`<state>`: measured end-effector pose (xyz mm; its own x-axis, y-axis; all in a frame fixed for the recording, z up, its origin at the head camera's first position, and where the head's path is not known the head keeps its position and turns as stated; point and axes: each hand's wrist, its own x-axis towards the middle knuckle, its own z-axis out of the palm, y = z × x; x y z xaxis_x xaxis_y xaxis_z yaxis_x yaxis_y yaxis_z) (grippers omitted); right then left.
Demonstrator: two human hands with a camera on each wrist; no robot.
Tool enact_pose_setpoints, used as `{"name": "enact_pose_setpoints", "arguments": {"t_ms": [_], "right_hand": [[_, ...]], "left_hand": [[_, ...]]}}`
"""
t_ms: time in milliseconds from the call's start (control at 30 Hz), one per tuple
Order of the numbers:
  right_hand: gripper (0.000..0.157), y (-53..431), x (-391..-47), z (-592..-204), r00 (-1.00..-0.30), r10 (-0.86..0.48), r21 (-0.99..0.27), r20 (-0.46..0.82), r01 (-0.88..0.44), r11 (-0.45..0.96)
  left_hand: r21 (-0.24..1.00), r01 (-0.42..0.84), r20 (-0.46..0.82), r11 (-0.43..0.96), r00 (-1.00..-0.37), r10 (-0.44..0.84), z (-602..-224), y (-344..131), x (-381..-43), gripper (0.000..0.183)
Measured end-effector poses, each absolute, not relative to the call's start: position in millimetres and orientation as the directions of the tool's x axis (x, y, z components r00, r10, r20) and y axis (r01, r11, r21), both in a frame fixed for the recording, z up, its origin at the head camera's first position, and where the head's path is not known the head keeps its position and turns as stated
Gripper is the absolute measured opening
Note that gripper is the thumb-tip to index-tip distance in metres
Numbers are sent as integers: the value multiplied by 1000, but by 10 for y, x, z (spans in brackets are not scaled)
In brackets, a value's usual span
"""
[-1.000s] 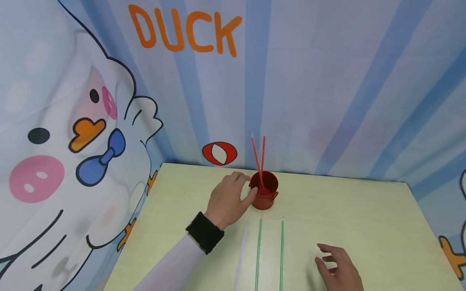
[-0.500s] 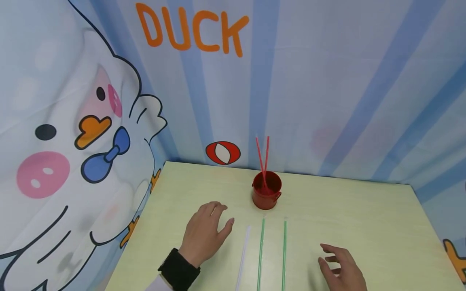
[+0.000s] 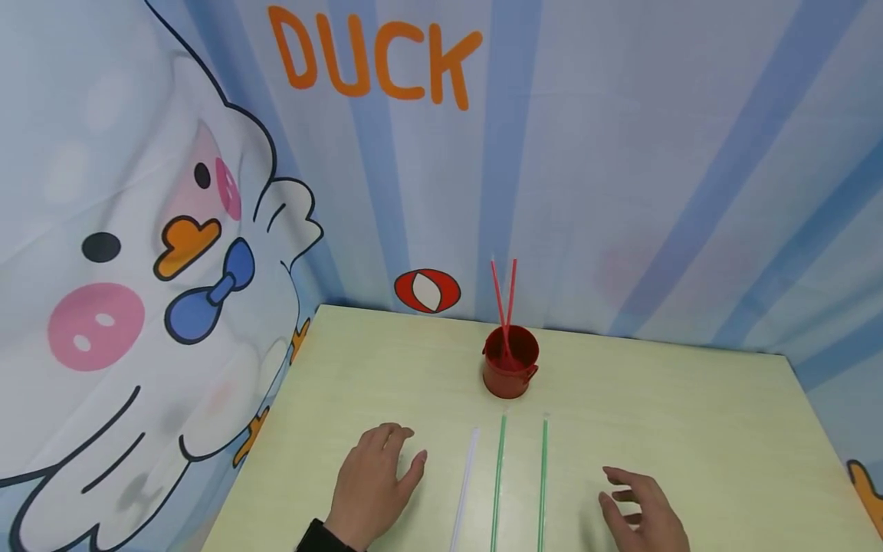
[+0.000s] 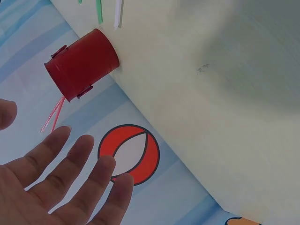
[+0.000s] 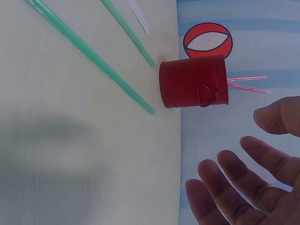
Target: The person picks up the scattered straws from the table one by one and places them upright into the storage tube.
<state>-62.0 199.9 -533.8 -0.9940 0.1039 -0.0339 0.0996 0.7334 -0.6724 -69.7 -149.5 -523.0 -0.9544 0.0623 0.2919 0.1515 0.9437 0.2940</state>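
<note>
A small red bucket [image 3: 507,379] stands upright toward the back of the table, and two red straws [image 3: 510,295] lean in it, crossing low down. In front of it lie a pale lilac straw [image 3: 464,487] and two green straws, a left green straw [image 3: 499,483] and a right green straw [image 3: 543,483], roughly side by side. My left hand [image 3: 375,483] is left of the lilac straw, fingers relaxed and holding nothing. To the right of the green straws, my right hand [image 3: 645,510] is loosely curved with nothing in it.
The pale yellow table [image 3: 690,414] ends at the back against a blue striped curtain [image 3: 586,192] printed with a duck and a red ball. A black band [image 3: 320,538] is on the left wrist.
My left hand has drawn back from the bucket toward the front left of the table. The right hand has stayed in nearly the same place. The two red straws remain in the bucket.
</note>
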Motion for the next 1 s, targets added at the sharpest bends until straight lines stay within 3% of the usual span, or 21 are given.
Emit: {"name": "enact_pose_setpoints", "arguments": {"t_ms": [400, 633, 1000], "right_hand": [[36, 1912, -659, -5328, -998, 66, -659, -11, 57, 750], [39, 1733, -839, -5447, -970, -78, -562, -232, 68, 824], [36, 1461, -965, -5771, -928, -69, -389, -367, 86, 917]], "left_hand": [[308, 132, 270, 942, -962, 47, -5184, -1448, -697, 36], [323, 136, 261, 937, -964, 50, -5200, -1433, -696, 37], [328, 128, 242, 936, -969, 48, -5202, -1411, -686, 35]]}}
